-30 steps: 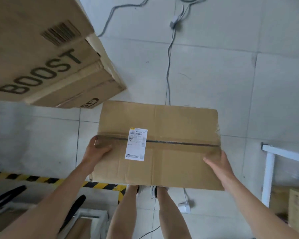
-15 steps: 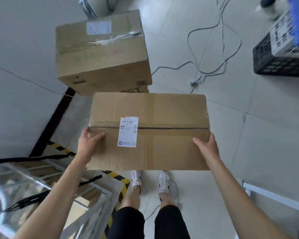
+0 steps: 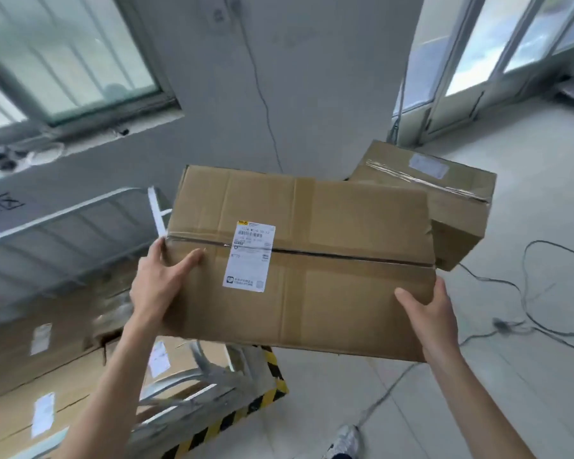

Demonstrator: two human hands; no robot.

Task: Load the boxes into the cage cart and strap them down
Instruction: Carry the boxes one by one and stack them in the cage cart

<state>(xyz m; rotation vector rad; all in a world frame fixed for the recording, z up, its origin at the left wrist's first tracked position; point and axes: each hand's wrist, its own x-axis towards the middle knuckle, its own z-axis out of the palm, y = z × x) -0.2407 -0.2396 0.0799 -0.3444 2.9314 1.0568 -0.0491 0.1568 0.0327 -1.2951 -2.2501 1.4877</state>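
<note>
cardboard box (image 3: 328,276) held in air between both hands, taped seam and white label (image 3: 249,256) facing up. left hand (image 3: 159,283) grasps left edge, thumb on top; right hand (image 3: 431,309) grasps right edge, thumb on top, fingers hidden behind box. box tilted, above yellow-black floor stripe (image 3: 239,415), just right of cage cart (image 3: 80,220). labelled boxes (image 3: 47,376) inside cart. second box (image 3: 444,200) behind. cables (image 3: 544,293) on floor at right.

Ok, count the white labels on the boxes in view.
5: a label on the held box, another on the box behind it, three on boxes in the cage cart, lower left; blur may hide more.
</note>
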